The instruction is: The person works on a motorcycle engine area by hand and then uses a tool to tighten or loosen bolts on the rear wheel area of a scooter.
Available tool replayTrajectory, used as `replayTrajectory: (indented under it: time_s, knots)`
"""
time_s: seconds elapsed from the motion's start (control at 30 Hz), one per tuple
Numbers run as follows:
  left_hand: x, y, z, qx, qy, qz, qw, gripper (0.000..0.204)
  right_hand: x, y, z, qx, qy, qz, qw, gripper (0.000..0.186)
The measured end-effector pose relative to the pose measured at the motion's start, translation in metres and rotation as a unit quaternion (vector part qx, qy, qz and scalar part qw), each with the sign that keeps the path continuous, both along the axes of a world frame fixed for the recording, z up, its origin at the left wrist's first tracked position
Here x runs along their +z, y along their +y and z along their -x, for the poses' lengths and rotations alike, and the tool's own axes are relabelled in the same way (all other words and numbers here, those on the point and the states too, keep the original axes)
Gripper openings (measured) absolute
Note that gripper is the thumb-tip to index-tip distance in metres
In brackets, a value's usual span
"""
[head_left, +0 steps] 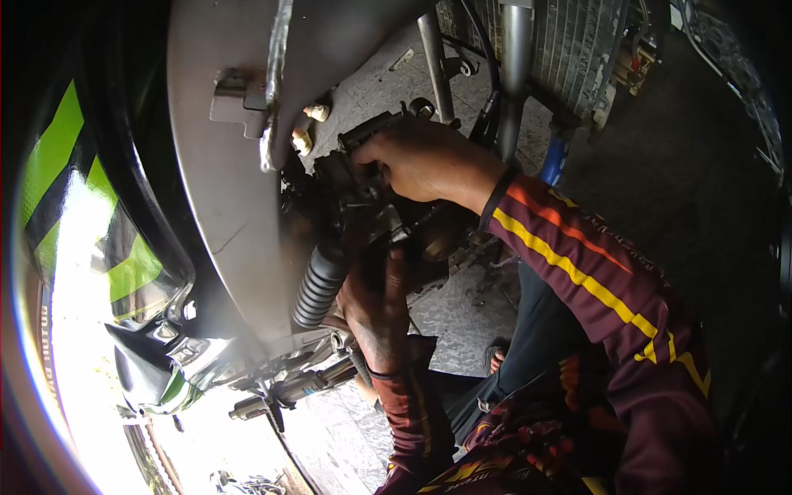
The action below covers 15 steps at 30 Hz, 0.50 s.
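My right hand (421,157) is closed over the top of a dark, greasy metal engine part (334,173), with the thumb pressed against its near side. From below, my left hand (375,305) reaches up to the same assembly, one finger beside a small shiny metal bracket (388,221). Most of its other fingertips are lost in shadow. A black ribbed rubber bellows (319,283) stands just left of my left hand. Left of both hands is a large smooth grey-brown panel (227,190), with a metal tab near its top.
Two small pale pieces (303,140) lie on the grey floor (396,74) beyond the hands. Metal tubes (516,66) and a finned panel (569,58) stand at the upper right, near a blue tube (553,161). Green-and-black bodywork (62,157) is at the left.
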<state>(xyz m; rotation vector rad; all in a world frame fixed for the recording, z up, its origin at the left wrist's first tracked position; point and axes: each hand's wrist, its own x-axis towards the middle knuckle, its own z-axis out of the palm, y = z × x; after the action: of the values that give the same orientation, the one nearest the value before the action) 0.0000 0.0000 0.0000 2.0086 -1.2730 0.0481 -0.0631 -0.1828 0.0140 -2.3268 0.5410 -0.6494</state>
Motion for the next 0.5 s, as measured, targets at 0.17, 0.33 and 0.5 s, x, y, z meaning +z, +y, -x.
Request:
replayTrajectory:
  time_s: [0.17,0.33,0.5]
  knots:
    - [0.004,0.001,0.001,0.001,0.014,-0.007,1.000,0.048,0.002,0.007,-0.003,-0.017,0.002,0.004,1.000,0.034]
    - [0.001,0.001,0.003,-0.018,0.038,0.032,0.999,0.049,-0.007,0.000,-0.007,0.032,-0.019,0.000,0.999,0.033]
    - [-0.001,0.001,0.003,-0.003,0.007,0.027,1.000,0.050,-0.005,-0.004,-0.007,0.033,-0.008,-0.038,0.999,0.029]
